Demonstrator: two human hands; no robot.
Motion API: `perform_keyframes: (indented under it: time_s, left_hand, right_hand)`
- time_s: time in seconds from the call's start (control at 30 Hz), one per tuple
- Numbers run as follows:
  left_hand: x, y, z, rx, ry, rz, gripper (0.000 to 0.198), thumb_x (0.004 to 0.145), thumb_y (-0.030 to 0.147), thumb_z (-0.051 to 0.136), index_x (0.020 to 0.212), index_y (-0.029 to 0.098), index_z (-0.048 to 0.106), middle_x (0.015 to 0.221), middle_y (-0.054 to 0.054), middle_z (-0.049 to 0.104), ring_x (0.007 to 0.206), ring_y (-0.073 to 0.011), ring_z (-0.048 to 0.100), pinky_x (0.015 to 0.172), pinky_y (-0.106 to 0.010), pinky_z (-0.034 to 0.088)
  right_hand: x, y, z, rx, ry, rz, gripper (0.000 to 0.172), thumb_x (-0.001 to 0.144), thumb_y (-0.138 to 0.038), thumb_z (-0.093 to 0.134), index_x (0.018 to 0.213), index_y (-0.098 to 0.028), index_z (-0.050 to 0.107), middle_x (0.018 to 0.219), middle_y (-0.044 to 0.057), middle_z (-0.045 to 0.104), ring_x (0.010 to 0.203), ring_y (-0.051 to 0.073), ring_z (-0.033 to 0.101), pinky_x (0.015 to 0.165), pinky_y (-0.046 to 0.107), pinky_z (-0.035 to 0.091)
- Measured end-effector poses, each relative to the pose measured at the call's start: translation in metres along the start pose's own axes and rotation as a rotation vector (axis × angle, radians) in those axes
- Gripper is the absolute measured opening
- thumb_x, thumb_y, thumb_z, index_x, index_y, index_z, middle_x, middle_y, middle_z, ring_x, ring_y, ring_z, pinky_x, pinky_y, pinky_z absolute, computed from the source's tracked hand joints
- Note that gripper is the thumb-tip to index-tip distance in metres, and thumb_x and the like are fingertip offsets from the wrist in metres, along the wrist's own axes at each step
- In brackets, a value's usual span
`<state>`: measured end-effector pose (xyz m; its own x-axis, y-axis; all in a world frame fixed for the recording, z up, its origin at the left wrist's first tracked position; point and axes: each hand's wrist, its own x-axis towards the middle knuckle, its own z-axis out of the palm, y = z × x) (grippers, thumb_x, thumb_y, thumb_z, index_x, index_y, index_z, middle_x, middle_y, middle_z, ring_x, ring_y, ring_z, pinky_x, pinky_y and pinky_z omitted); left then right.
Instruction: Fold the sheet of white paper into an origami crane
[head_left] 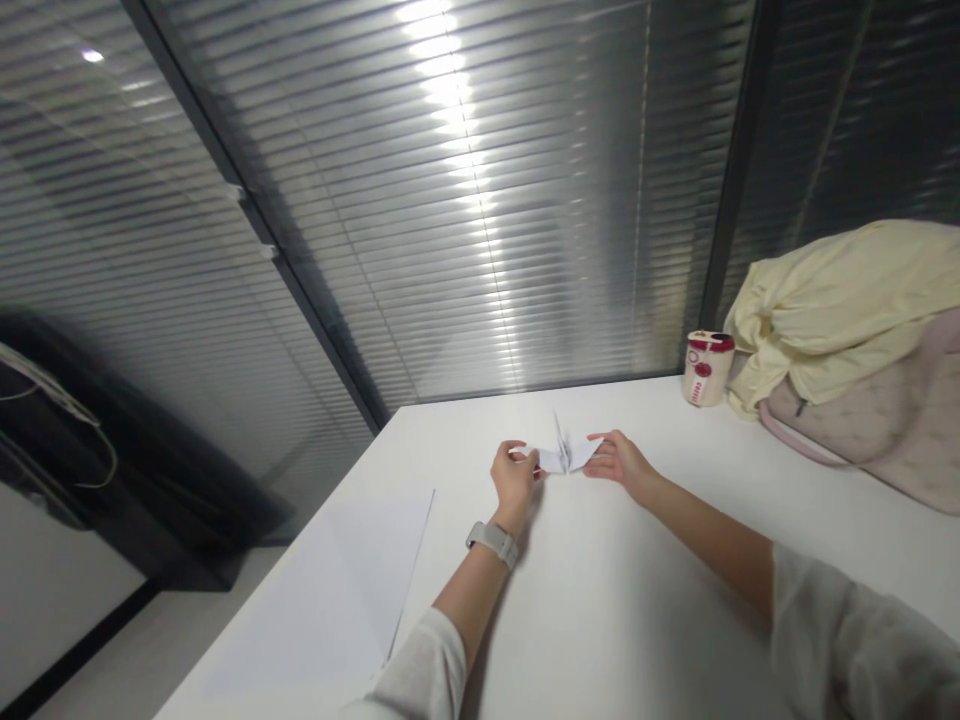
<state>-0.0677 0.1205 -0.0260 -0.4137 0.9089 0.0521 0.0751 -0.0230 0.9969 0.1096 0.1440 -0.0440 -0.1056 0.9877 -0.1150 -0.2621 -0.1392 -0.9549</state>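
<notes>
A small folded white paper piece (564, 456), with two side flaps and a thin point sticking up at its middle, is held just above the white table (600, 560). My left hand (515, 474), below a grey watch, pinches the left flap between thumb and fingers. On the other side, my right hand (616, 464) grips the right flap between its thumb and fingers. Parts of both flaps are hidden behind the fingers.
White paper sheets (330, 585) lie on the table's left side. A cream and red cup (707, 368) stands at the back right, beside a pale yellow cloth (847, 300) on a pinkish quilted bag (885, 430). Glass with blinds (480, 220) borders the table's back edge.
</notes>
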Motion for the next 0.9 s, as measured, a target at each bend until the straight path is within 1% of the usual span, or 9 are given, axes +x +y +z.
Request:
perform_keyframes:
  time_s: [0.1,0.17,0.23,0.3,0.4,0.5,0.57,0.67,0.9]
  left_hand:
    - [-0.003,-0.003,0.026,0.019,-0.113,-0.051,0.018,0.089,0.025,0.057,0.102,0.012,0.058,0.084,-0.001,0.062,0.063,-0.0103,0.059,0.056,-0.025,0.053]
    - [-0.005,-0.003,0.050,0.032,-0.195,-0.081,0.021,0.089,0.027,0.057,0.103,0.012,0.058,0.089,-0.003,0.063,0.069,-0.0123,0.061,0.061,-0.028,0.054]
    - [-0.009,-0.003,0.077,0.040,-0.272,-0.108,0.023,0.089,0.029,0.057,0.105,0.013,0.058,0.095,-0.005,0.063,0.075,-0.0144,0.062,0.066,-0.031,0.055]
    - [-0.015,-0.001,0.105,0.043,-0.340,-0.132,0.025,0.089,0.030,0.056,0.107,0.013,0.058,0.100,-0.006,0.062,0.081,-0.0161,0.062,0.070,-0.034,0.055]
    - [-0.026,0.003,0.144,0.045,-0.422,-0.166,0.027,0.089,0.031,0.056,0.109,0.014,0.057,0.103,-0.007,0.062,0.085,-0.0173,0.062,0.073,-0.036,0.054]
    - [-0.035,0.005,0.171,0.052,-0.475,-0.198,0.027,0.089,0.031,0.056,0.110,0.013,0.057,0.104,-0.007,0.062,0.085,-0.0175,0.062,0.073,-0.036,0.054]
    - [-0.039,0.004,0.183,0.060,-0.490,-0.219,0.028,0.089,0.031,0.056,0.110,0.014,0.057,0.104,-0.007,0.062,0.085,-0.0176,0.062,0.073,-0.036,0.054]
    - [-0.041,0.000,0.190,0.070,-0.495,-0.248,0.028,0.089,0.031,0.056,0.112,0.014,0.056,0.105,-0.007,0.061,0.086,-0.0178,0.062,0.073,-0.036,0.054]
    - [-0.043,0.002,0.188,0.050,-0.476,-0.302,0.028,0.089,0.031,0.056,0.112,0.014,0.056,0.104,-0.007,0.061,0.084,-0.0171,0.062,0.071,-0.035,0.055]
  right_hand:
    - [-0.003,-0.009,-0.028,-0.102,0.109,0.000,0.020,0.091,-0.028,0.048,0.099,-0.012,0.056,0.067,0.000,0.065,0.056,0.014,0.066,0.060,0.031,0.057]
    - [-0.007,-0.015,-0.052,-0.195,0.201,-0.022,0.020,0.087,-0.022,0.057,0.103,-0.012,0.055,0.062,-0.003,0.063,0.050,0.012,0.063,0.055,0.027,0.055]
    - [-0.012,-0.021,-0.079,-0.290,0.302,-0.047,0.027,0.082,-0.015,0.061,0.107,-0.011,0.054,0.054,-0.006,0.060,0.044,0.012,0.062,0.051,0.024,0.051]
    - [-0.020,-0.027,-0.107,-0.368,0.395,-0.069,0.035,0.077,-0.012,0.063,0.110,-0.011,0.052,0.049,-0.006,0.058,0.043,0.014,0.063,0.048,0.022,0.047]
    - [-0.031,-0.036,-0.143,-0.442,0.503,-0.091,0.045,0.073,-0.013,0.065,0.114,-0.011,0.048,0.047,-0.004,0.058,0.046,0.019,0.067,0.047,0.023,0.044]
    - [-0.038,-0.040,-0.168,-0.466,0.558,-0.098,0.048,0.073,-0.016,0.066,0.116,-0.011,0.045,0.049,-0.003,0.059,0.048,0.021,0.068,0.048,0.025,0.046]
    - [-0.041,-0.039,-0.178,-0.462,0.573,-0.095,0.048,0.074,-0.018,0.066,0.116,-0.011,0.044,0.050,-0.004,0.058,0.048,0.021,0.068,0.049,0.024,0.047]
    - [-0.041,-0.036,-0.186,-0.447,0.589,-0.082,0.048,0.075,-0.022,0.066,0.115,-0.012,0.044,0.051,-0.005,0.057,0.049,0.020,0.068,0.049,0.023,0.048]
    - [-0.043,-0.038,-0.188,-0.386,0.580,-0.020,0.041,0.084,-0.023,0.060,0.120,-0.012,0.043,0.060,-0.004,0.062,0.048,0.014,0.066,0.054,0.025,0.054]
